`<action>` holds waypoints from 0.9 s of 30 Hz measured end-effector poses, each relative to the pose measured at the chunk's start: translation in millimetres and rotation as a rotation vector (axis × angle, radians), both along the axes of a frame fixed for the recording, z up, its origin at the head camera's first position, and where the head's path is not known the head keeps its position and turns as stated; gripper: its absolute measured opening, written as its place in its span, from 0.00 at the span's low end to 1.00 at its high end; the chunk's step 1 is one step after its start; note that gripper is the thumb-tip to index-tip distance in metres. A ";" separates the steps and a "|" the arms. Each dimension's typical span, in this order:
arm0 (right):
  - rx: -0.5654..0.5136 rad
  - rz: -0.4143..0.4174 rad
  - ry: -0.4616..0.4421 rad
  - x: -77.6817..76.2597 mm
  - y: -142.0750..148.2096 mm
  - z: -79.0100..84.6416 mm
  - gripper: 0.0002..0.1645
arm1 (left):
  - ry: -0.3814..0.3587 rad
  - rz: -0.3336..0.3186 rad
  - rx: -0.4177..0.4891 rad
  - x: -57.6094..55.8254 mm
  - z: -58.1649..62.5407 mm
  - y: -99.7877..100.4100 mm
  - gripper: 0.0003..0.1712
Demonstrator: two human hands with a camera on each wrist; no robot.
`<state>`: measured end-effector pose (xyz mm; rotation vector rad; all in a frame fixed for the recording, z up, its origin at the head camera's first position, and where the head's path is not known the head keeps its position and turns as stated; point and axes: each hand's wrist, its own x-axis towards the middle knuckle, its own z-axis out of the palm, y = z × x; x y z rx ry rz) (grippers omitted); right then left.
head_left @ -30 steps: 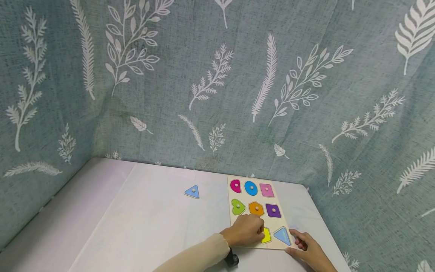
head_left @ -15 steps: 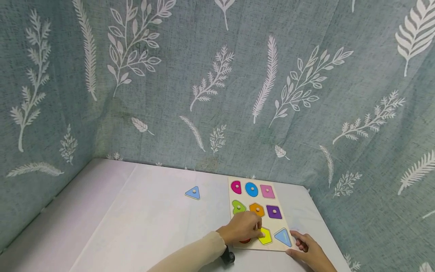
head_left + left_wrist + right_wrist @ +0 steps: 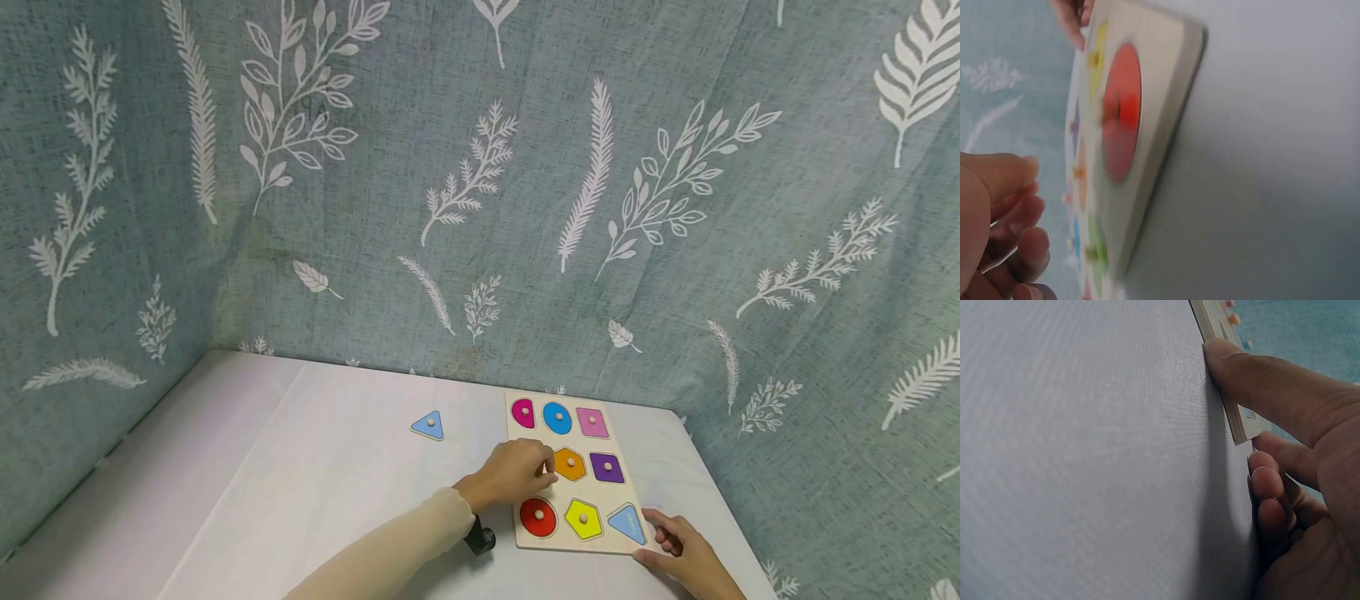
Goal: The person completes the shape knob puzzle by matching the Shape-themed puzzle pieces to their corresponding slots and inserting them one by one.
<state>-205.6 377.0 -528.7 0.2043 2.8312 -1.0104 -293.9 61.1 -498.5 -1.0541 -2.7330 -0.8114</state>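
Note:
A wooden peg puzzle board (image 3: 555, 542) lies on the white table, with knobbed shapes in it: the red circle (image 3: 532, 527) and yellow pentagon (image 3: 579, 530) in the near row, the orange hexagon (image 3: 567, 473) and purple square (image 3: 604, 477) behind. My left hand (image 3: 512, 473) hovers over the board's left side with fingers loosely bent and nothing between them; it hides the green heart (image 3: 1096, 240) from the head view. At the near right corner, my right hand (image 3: 681, 550) holds the board between thumb and forefinger. The blue triangle recess (image 3: 627, 523) there bears no knob.
A loose blue triangle piece (image 3: 426, 427) with a knob lies on the table left of the board. Along the board's far row sit a magenta half circle (image 3: 519, 414), a blue oval (image 3: 553, 422) and a pink square (image 3: 591, 427). Patterned curtain (image 3: 375, 217) hangs behind the table.
My left hand has left the yellow pentagon and moved up and left, uncovering the red circle and the pentagon. The right hand stays at the board's corner.

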 end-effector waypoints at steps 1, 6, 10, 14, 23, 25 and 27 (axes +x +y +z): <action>0.000 0.002 0.000 -0.1 0.0 -0.1 0.49 | -0.001 0.005 0.006 -2.2 0.2 -4.1 0.07; -0.001 0.004 -0.005 -1.1 0.4 -0.8 0.49 | -0.004 0.024 0.036 -13.5 1.8 -26.2 0.05; 0.002 0.015 -0.004 -1.6 0.4 -0.2 0.47 | 0.000 0.053 0.044 -21.8 3.6 -44.1 0.05; 0.003 0.026 0.003 -1.7 0.4 0.4 0.46 | 0.043 0.080 0.052 -29.8 2.8 -62.5 0.05; 0.002 0.010 0.007 -1.4 1.8 -1.9 0.49 | 0.070 0.151 0.077 -43.5 2.4 -105.6 0.04; 0.000 0.010 0.006 -1.5 1.8 -1.7 0.49 | 0.057 0.180 0.071 -46.8 2.2 -115.5 0.04; -0.002 0.013 0.004 -1.7 2.0 -1.6 0.49 | 0.049 0.207 0.067 -50.1 1.8 -125.6 0.03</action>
